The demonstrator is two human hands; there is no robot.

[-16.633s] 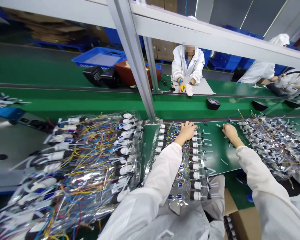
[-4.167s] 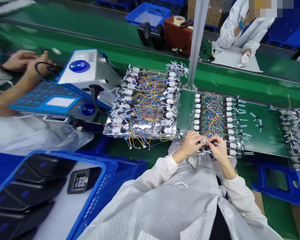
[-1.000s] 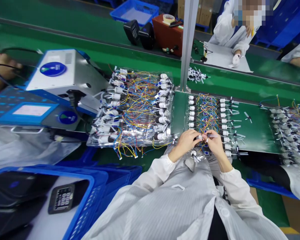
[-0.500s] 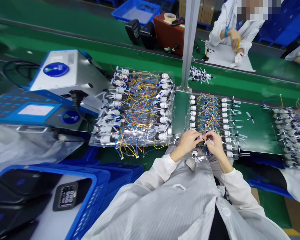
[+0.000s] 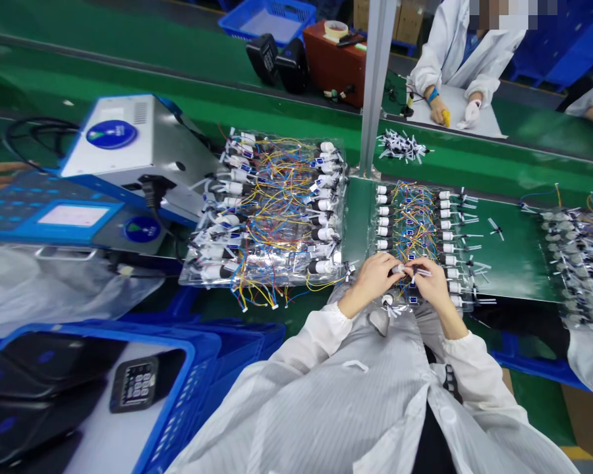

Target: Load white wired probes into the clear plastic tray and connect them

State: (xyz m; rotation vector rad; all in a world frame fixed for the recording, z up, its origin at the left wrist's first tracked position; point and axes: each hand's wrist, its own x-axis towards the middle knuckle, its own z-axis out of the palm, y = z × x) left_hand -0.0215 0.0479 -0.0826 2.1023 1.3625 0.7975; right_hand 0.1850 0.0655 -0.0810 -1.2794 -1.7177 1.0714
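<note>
Here we've got both hands pulled in close at the near edge of the green worktop, right over a clear plastic sheet of wired units. Our left hand has a narrow grip on a small white plastic fitting, and our right hand is pinched tight just beside it on something thin and white, though it's too small to say exactly what. The fitting sits near the bottom edge of the sheet, among the coloured wires. We'd guess it's very light and fairly stiff, but the thin stems look easy to snap and the wires are fine, so we reckon fingertips on the fatter white body make the safest hold, rather than tugging on the leads. The clear film looks slippery too. Further up the worktop lies a loose heap of small black-and-white plastic pieces, and a bigger bagged batch of wired units sits to our left, beside a blue-and-grey bench unit.
</note>
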